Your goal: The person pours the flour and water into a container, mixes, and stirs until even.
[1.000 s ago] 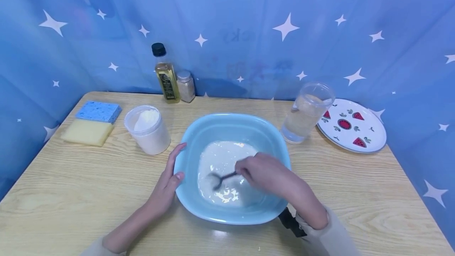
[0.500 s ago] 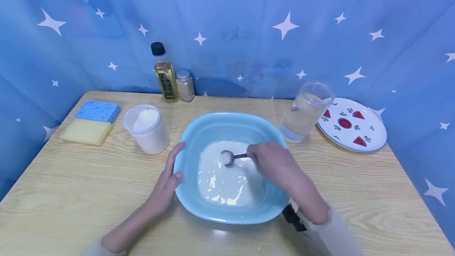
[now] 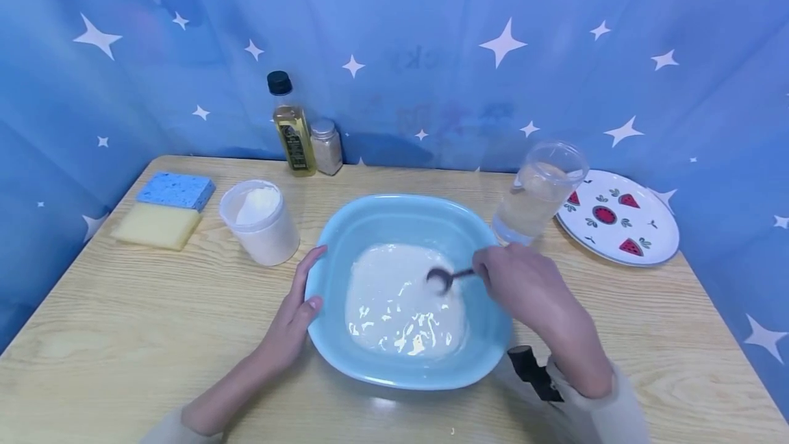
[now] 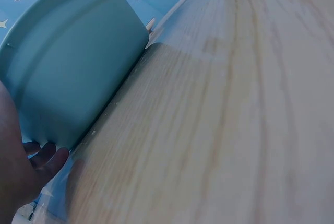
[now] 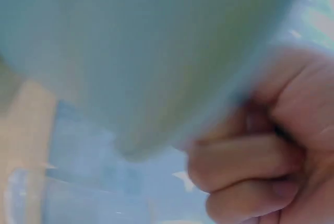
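Note:
A light blue plastic basin [image 3: 409,379] stands on the table with a glossy white, wet-looking mixture [image 3: 394,307] in it. My left hand [image 3: 294,317] holds the basin's left side, thumb and forefinger at the rim. In the left wrist view, the other fingers [image 4: 49,164] lie against its outer wall, low near the tabletop. My right hand [image 3: 530,286] grips the handle of a dark spoon [image 3: 453,278] over the basin's right part. The spoon's bowl is blurred, at or just over the mixture. In the right wrist view the fingers are curled and the basin wall hides the spoon.
Left of the basin stands a tub of white powder [image 3: 261,225], with a blue sponge [image 3: 175,190] and a yellow sponge [image 3: 157,226] farther left. An oil bottle [image 3: 294,139] and a small jar [image 3: 327,149] are behind. A pitcher of liquid [image 3: 533,197] and a plate [image 3: 622,225] stand right.
My right hand has moved the spoon from the left of the mixture, up through its middle, to the right side. The left hand has stayed on the basin's rim.

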The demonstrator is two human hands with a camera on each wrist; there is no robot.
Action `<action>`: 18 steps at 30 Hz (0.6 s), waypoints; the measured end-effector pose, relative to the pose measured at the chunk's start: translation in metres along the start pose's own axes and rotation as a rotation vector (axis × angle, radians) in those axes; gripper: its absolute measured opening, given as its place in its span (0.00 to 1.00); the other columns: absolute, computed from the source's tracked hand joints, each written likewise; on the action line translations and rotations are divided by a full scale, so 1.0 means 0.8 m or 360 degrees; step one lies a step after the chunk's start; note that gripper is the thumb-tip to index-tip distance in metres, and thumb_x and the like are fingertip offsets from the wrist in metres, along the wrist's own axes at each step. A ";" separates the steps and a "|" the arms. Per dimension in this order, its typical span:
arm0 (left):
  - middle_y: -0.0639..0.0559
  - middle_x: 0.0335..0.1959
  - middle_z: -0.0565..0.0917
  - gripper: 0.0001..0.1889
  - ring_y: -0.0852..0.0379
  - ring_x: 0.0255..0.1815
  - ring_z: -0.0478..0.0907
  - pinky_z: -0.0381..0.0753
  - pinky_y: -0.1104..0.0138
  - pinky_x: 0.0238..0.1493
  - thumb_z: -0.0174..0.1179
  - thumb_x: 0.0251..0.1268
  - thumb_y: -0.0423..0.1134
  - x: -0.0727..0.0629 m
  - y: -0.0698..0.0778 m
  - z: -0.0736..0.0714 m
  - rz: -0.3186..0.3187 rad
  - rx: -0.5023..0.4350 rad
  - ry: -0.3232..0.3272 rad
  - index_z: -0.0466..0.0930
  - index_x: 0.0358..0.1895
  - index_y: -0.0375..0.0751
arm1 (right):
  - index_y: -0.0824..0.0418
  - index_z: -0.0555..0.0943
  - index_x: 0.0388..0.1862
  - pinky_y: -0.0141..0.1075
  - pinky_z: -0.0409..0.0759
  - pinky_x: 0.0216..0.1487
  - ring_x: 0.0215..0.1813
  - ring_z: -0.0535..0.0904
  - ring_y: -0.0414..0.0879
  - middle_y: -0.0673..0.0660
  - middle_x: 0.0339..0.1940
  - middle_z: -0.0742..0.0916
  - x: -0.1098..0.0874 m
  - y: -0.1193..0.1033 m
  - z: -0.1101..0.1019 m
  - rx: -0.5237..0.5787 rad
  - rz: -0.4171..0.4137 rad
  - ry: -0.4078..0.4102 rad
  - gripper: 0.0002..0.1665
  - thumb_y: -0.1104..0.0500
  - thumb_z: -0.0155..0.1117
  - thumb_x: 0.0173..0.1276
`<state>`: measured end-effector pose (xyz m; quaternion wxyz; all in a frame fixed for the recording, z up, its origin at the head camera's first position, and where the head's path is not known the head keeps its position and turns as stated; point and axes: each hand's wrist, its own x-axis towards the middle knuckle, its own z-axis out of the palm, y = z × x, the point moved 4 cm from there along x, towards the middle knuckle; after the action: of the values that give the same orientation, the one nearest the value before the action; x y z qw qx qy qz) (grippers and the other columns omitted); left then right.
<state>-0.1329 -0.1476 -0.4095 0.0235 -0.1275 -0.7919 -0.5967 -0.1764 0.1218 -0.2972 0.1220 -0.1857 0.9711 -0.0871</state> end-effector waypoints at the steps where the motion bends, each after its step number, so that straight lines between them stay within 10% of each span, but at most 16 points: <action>1: 0.55 0.72 0.51 0.31 0.48 0.65 0.59 0.69 0.55 0.55 0.38 0.65 0.37 0.000 0.000 0.000 0.0002 -0.0002 -0.0001 0.48 0.72 0.60 | 0.58 0.78 0.27 0.35 0.67 0.22 0.24 0.68 0.47 0.52 0.18 0.73 0.005 0.000 0.002 -0.0016 0.0038 0.0029 0.08 0.67 0.54 0.63; 7: 0.56 0.72 0.52 0.31 0.47 0.63 0.61 0.73 0.59 0.52 0.39 0.65 0.38 0.000 -0.001 -0.002 -0.0002 -0.0018 -0.0001 0.48 0.72 0.61 | 0.68 0.74 0.43 0.35 0.68 0.20 0.21 0.69 0.47 0.55 0.17 0.73 0.021 -0.039 0.025 0.0073 -0.0041 -0.0017 0.10 0.69 0.47 0.65; 18: 0.54 0.72 0.51 0.31 0.47 0.66 0.58 0.67 0.51 0.57 0.39 0.65 0.35 -0.002 0.000 -0.001 0.0053 -0.0009 -0.0017 0.48 0.72 0.58 | 0.64 0.73 0.38 0.31 0.64 0.19 0.18 0.65 0.41 0.48 0.15 0.72 0.015 -0.058 0.019 0.0155 -0.0374 0.0218 0.03 0.65 0.52 0.68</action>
<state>-0.1318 -0.1488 -0.4095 0.0290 -0.1440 -0.7881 -0.5978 -0.1671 0.0726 -0.3040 0.0532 -0.2857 0.9433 -0.1603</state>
